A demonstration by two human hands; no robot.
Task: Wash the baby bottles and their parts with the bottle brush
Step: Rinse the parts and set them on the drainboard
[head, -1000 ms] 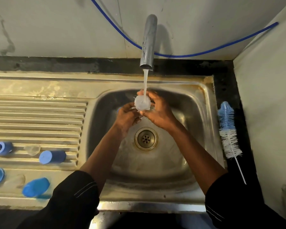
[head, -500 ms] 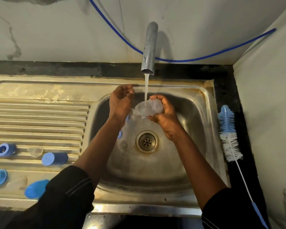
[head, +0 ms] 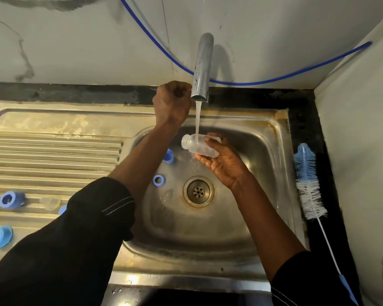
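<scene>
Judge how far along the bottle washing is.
Seemingly done: blue rings lie on the drainboard. In hand: the right hand holds a clear bottle under running water, left hand by the tap. Left: blue parts in the basin; brush lies aside.

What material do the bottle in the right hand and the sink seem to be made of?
Bottle: probably plastic, translucent and slightly cloudy; you see through its wall. Sink: apparently stainless steel, brushed and stained, with dull grey reflections.
</scene>
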